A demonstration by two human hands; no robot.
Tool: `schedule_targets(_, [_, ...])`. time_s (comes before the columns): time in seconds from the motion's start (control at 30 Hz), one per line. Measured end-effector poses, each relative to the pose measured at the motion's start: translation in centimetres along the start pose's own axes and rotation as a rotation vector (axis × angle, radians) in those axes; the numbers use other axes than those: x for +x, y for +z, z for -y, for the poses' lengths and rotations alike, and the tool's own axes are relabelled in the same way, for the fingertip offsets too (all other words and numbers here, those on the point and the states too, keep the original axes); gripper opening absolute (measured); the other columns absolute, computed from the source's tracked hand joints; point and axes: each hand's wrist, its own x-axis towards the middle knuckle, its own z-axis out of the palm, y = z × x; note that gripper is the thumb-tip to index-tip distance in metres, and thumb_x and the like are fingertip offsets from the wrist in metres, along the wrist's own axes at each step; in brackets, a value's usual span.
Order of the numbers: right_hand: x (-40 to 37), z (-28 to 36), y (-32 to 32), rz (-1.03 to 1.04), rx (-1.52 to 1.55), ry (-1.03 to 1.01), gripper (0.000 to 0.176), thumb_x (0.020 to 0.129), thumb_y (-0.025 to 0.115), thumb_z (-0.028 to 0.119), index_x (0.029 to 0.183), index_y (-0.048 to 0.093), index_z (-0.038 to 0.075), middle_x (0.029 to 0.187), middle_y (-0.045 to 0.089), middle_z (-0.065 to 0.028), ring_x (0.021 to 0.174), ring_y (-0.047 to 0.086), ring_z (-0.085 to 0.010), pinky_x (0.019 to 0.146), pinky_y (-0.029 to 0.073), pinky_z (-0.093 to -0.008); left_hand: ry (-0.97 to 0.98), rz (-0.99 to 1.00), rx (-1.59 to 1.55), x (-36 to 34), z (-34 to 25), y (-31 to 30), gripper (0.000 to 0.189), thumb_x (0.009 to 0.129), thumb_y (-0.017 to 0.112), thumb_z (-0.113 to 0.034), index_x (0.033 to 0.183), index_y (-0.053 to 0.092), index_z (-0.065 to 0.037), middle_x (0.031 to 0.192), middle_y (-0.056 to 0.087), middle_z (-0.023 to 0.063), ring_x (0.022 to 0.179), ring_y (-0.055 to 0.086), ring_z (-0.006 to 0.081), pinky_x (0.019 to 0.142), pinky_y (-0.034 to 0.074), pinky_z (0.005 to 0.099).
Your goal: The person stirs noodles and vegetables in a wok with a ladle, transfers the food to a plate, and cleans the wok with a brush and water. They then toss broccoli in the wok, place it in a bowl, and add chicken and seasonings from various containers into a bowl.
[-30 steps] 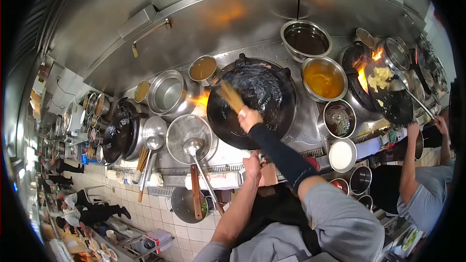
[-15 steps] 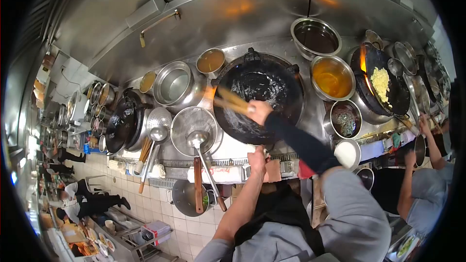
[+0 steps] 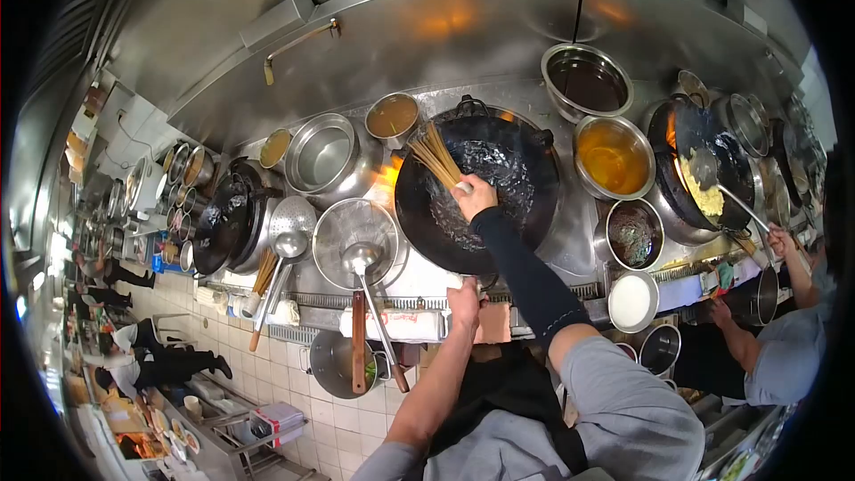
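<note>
We note a bamboo brush [image 3: 434,153] over the left side of the wok [image 3: 534,205]; the left hand [image 3: 463,301], clenched at the near rim, contents hidden; the right hand [image 3: 475,199], clasping the brush, covering its end; far right, a co-worker [image 3: 788,356], partly cut off

Beyond your right hand [image 3: 476,200], a stainless-steel wall [image 3: 383,67] stretches across, marked by a dark vertical seam [image 3: 580,7] and soft orange reflections [image 3: 445,16]. Left of your left hand [image 3: 464,303], a pale square-tiled floor [image 3: 283,381] runs toward a metal counter [image 3: 216,429]; farther left of that hand, you have a pale wall [image 3: 126,120] and bright light [image 3: 61,241] near the view's edge.
</note>
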Motion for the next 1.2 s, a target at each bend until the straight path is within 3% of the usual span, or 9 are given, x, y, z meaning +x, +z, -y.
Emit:
schedule_targets(0.1, [-5.7,0.9,-2.2,0.290,-0.075,-0.095,0.036,0.084,0.074,0.022,0.113,0.072,0.001,0.101,0.073,-0.0249,0.097,0.071,-0.0413,0.087,0.056,-0.0440,-0.033,0.008,0.006,0.3,0.0,-0.7,0.015,0.094,0.064,-0.015,0.095,0.060,-0.001,0.088,0.067,0.0106,0.053,0.059,0.0156,0.043,0.048,0.0287])
schedule_targets(0.27, [-9.7,4.2,-10.1,0.501,-0.263,-0.092,0.028,0.082,0.070,0.025,0.097,0.071,0.002,0.089,0.070,-0.0255,0.087,0.069,-0.0461,0.080,0.057,-0.0506,0.052,0.028,-0.011,0.5,-0.1,-0.3,0.015,0.095,0.063,-0.018,0.096,0.062,-0.002,0.082,0.065,0.0064,0.056,0.059,0.0149,0.044,0.047,0.0284])
schedule_targets(0.4, [-0.3,0.6,-0.4,-0.009,-0.018,-0.047,0.022,0.087,0.068,0.026,0.094,0.066,0.005,0.087,0.069,-0.0259,0.083,0.067,-0.0483,0.071,0.053,-0.0545,0.018,0.029,-0.001,-0.6,-0.3,-0.5,0.013,0.093,0.063,-0.015,0.094,0.061,-0.002,0.081,0.064,0.0060,0.058,0.059,0.0151,0.044,0.048,0.0286])
schedule_targets(0.63, [-13.1,5.5,-12.9,0.569,-0.419,-0.092,0.031,0.086,0.066,0.021,0.113,0.073,0.008,0.083,0.071,-0.0244,0.081,0.071,-0.0440,0.077,0.058,-0.0507,-0.002,0.073,-0.030,0.7,0.7,-1.1,0.019,0.092,0.062,-0.012,0.107,0.059,-0.001,0.082,0.066,0.0083,0.056,0.061,0.0174,0.043,0.049,0.0299])
schedule_targets(0.7, [-10.3,4.2,-14.2,0.561,-0.743,-0.091,0.025,0.085,0.062,0.019,0.104,0.074,0.008,0.077,0.070,-0.0236,0.076,0.071,-0.0426,0.073,0.058,-0.0518,0.024,0.036,-0.030,-0.4,-0.5,-0.4,0.021,0.093,0.063,-0.012,0.110,0.059,-0.002,0.084,0.066,0.0083,0.057,0.061,0.0175,0.043,0.049,0.0298])
schedule_targets(0.8, [0.9,-3.7,-6.5,0.372,-0.741,-0.237,0.018,0.084,0.063,0.019,0.091,0.074,0.007,0.079,0.071,-0.0224,0.078,0.071,-0.0416,0.073,0.057,-0.0526,-0.013,0.034,-0.024,-1.0,-1.5,-0.1,0.022,0.093,0.064,-0.013,0.110,0.057,-0.001,0.088,0.066,0.0096,0.059,0.061,0.0175,0.043,0.049,0.0299])
schedule_targets(0.83, [2.7,0.9,-6.2,0.327,-0.601,-0.312,0.019,0.084,0.064,0.020,0.085,0.074,0.004,0.082,0.071,-0.0230,0.082,0.070,-0.0438,0.076,0.057,-0.0535,-0.039,0.027,-0.016,-0.9,-1.3,0.0,0.022,0.093,0.064,-0.013,0.109,0.057,-0.001,0.088,0.066,0.0098,0.058,0.061,0.0174,0.043,0.049,0.0299])
schedule_targets(0.93, [0.2,1.7,-1.5,0.238,-0.629,0.000,0.023,0.089,0.063,0.023,0.087,0.076,0.004,0.084,0.072,-0.0237,0.085,0.071,-0.0441,0.078,0.057,-0.0537,-0.084,-0.088,-0.018,-0.4,-0.6,0.1,0.018,0.093,0.064,-0.012,0.104,0.055,-0.002,0.081,0.063,0.0094,0.053,0.059,0.0169,0.042,0.048,0.0297])
schedule_targets(1.2, [-9.9,-1.4,-18.6,0.637,-0.969,-0.347,0.021,0.082,0.066,0.020,0.096,0.071,0.005,0.084,0.072,-0.0191,0.077,0.072,-0.0410,0.068,0.059,-0.0533,-0.036,0.085,-0.046,-0.7,-1.3,-0.4,0.018,0.093,0.063,-0.011,0.108,0.056,-0.004,0.082,0.063,0.0074,0.054,0.059,0.0170,0.041,0.046,0.0291])
